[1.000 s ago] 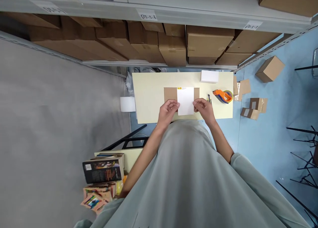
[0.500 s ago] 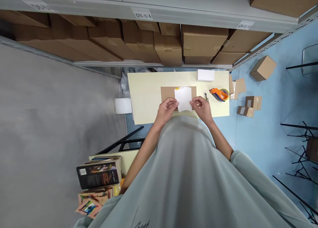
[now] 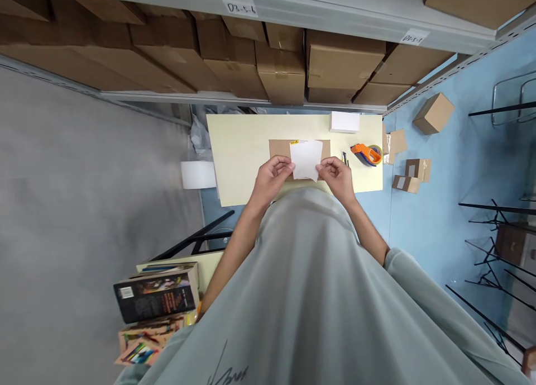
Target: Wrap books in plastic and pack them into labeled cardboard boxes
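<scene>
Between my two hands is a white label sheet with a small yellow mark at its top left corner. My left hand pinches its left edge, and my right hand pinches the lower right edge. Behind the sheet lies a flat brown cardboard piece on the pale yellow table. Whether the sheet touches the cardboard I cannot tell. Just right of my right hand lies a utility knife, and farther right an orange tape dispenser.
A white stack of paper or box sits at the table's back right. Shelves of cardboard boxes rise beyond the table. Small cartons lie on the blue floor at right. Books are piled at lower left, below a white roll.
The camera view has shifted slightly. Both hands still pinch the white sheet, which appears a little wider and its lower edge more slanted.
</scene>
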### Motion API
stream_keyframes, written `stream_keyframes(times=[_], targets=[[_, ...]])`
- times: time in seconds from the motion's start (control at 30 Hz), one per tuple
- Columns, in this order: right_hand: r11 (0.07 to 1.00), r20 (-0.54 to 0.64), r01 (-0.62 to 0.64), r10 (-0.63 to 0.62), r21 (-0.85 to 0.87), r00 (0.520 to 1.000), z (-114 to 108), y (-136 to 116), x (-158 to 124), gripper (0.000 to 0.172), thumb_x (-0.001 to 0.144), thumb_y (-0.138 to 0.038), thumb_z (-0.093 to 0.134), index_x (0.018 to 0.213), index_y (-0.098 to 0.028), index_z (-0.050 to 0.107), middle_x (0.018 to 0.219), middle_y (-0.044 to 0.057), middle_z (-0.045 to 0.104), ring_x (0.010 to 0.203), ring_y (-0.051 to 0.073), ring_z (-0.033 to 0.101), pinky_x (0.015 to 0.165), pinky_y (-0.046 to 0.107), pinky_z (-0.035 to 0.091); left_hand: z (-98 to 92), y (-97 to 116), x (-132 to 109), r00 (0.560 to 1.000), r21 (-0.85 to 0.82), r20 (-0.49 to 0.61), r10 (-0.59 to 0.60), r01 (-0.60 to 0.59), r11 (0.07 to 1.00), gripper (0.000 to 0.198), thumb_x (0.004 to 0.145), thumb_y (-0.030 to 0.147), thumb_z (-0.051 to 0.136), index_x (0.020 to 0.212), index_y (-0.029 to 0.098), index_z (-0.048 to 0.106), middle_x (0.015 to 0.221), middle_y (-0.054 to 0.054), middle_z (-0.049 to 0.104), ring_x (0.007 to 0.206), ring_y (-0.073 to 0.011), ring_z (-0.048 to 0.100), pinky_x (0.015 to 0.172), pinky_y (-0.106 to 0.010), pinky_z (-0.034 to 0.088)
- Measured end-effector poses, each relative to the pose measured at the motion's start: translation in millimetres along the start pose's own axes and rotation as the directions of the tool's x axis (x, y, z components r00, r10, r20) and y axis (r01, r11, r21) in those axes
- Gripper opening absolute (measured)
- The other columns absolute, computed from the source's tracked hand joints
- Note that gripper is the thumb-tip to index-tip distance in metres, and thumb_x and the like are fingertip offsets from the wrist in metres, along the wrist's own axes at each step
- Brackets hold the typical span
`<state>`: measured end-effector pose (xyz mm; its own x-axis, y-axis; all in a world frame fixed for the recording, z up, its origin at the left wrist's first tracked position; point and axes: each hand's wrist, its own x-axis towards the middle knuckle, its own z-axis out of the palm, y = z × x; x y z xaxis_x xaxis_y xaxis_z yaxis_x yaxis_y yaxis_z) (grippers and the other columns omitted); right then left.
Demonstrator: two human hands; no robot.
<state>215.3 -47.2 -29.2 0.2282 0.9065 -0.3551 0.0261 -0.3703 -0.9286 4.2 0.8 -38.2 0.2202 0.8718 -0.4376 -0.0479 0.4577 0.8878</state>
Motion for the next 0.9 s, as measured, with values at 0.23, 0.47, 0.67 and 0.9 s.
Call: stream_keyframes(times=[0.23, 0.47, 0.67, 0.9], targets=[[0.997, 0.020, -0.071, 0.070, 0.043, 0.997, 0.8, -6.3, -0.8, 0.064, 0.074, -0.084, 0.091, 0.089, -0.027, 0.064, 0.070, -0.005, 0.061, 0.068, 0.016, 0.066, 0.070, 0.032, 0.062, -3.3, 6.4, -6.6, 1.000, -0.031, -0.008, -0.018, 0.018, 0.999, 0.050, 0.075, 0.061, 0.099, 0.092, 0.023, 0.071, 0.087, -0.003, 0.075, 0.082, -0.0195, 0.071, 0.081, -0.033, 0.062], [0.999, 0.016, -0.043, 0.043, 0.010, 0.999, 1.9, -8.5, -0.8, 0.062, 0.078, -0.083, 0.088, 0.091, -0.027, 0.065, 0.070, -0.005, 0.059, 0.066, 0.015, 0.062, 0.067, 0.031, 0.059, -7.5, 8.1, -3.7, 1.000, -0.010, 0.027, -0.005, 0.005, 1.000, 0.052, 0.075, 0.063, 0.100, 0.092, 0.023, 0.072, 0.090, -0.004, 0.077, 0.085, -0.0201, 0.072, 0.081, -0.033, 0.062], [1.000, 0.036, -0.024, 0.023, 0.016, 0.999, 1.3, -11.3, 0.4, 0.060, 0.080, -0.081, 0.089, 0.091, -0.026, 0.067, 0.073, -0.004, 0.059, 0.066, 0.015, 0.060, 0.062, 0.029, 0.056, -11.0, 7.0, 0.9, 0.999, 0.008, 0.035, 0.004, -0.004, 1.000, 0.048, 0.077, 0.058, 0.100, 0.093, 0.022, 0.073, 0.091, -0.005, 0.077, 0.087, -0.0204, 0.073, 0.084, -0.033, 0.061], [0.999, 0.049, -0.031, 0.029, 0.036, 0.998, 1.2, -12.2, 1.8, 0.062, 0.079, -0.083, 0.087, 0.091, -0.027, 0.065, 0.072, -0.004, 0.058, 0.064, 0.014, 0.059, 0.062, 0.030, 0.059, -12.5, 13.5, 2.1, 0.999, 0.032, 0.034, 0.016, -0.017, 0.999, 0.044, 0.076, 0.056, 0.101, 0.092, 0.024, 0.075, 0.083, -0.003, 0.074, 0.085, -0.0221, 0.073, 0.082, -0.035, 0.063]])
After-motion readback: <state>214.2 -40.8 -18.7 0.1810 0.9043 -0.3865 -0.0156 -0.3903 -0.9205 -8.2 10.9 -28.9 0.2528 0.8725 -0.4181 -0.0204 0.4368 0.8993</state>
